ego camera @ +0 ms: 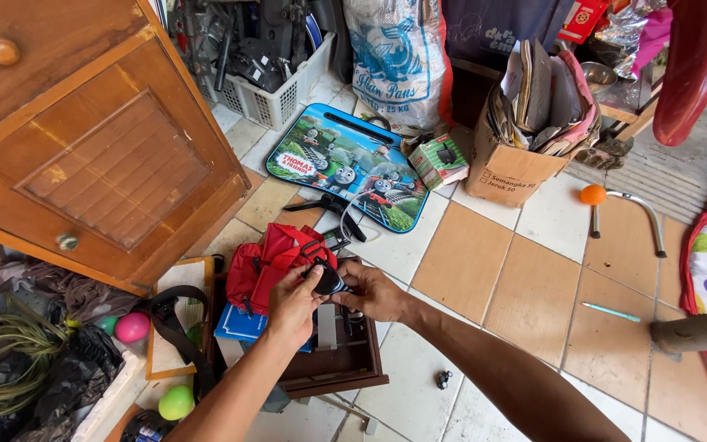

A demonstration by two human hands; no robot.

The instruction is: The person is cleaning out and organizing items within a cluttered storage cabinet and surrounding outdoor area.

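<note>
Both hands close on one small black rounded object with a glossy dark face [328, 280], the left hand [292, 304] pinching it from below and the right hand [374, 292] gripping its other end with thumb and fingers. What the object is cannot be told from this view. It sits in the air between the two hands, just above a dark brown wooden drawer-like tray [333, 364] resting on the tiled floor [484, 270], and just beside a red fabric bag [276, 258]. A blue flat book [243, 323] lies under the left wrist. A firm two-handed hold low over the tray looks wise, so a slip would drop the piece into the tray. Farther out lie a blue cartoon-train lap tray [345, 164] and a wooden cabinet door [100, 155].
</note>
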